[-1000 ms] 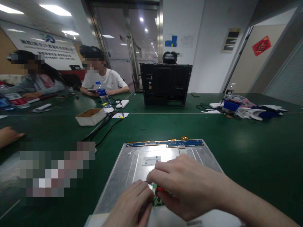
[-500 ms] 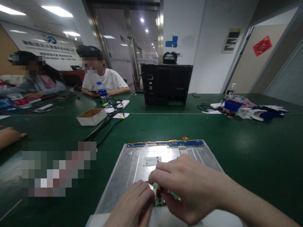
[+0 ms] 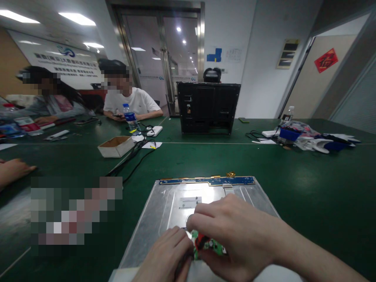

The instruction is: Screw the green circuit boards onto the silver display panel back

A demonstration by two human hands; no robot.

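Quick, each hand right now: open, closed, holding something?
Left hand: fingers curled beside the green board; whether it grips anything can't be told.
Right hand: fingers closed on a red-black piece, mostly hidden.

From my remote post I see a broad dark-green table (image 3: 293, 168) spanning an office. Behind it, metal-framed glass doors (image 3: 180, 51) are set beside a pale wall (image 3: 229, 23). Bright ceiling lights (image 3: 76, 18) shine at upper left, above a white wall sign (image 3: 66, 64). At right, a beige door (image 3: 314, 90) carries a red paper diamond (image 3: 326, 60); the faintly striped surface (image 3: 357, 102) beyond may be a blind.
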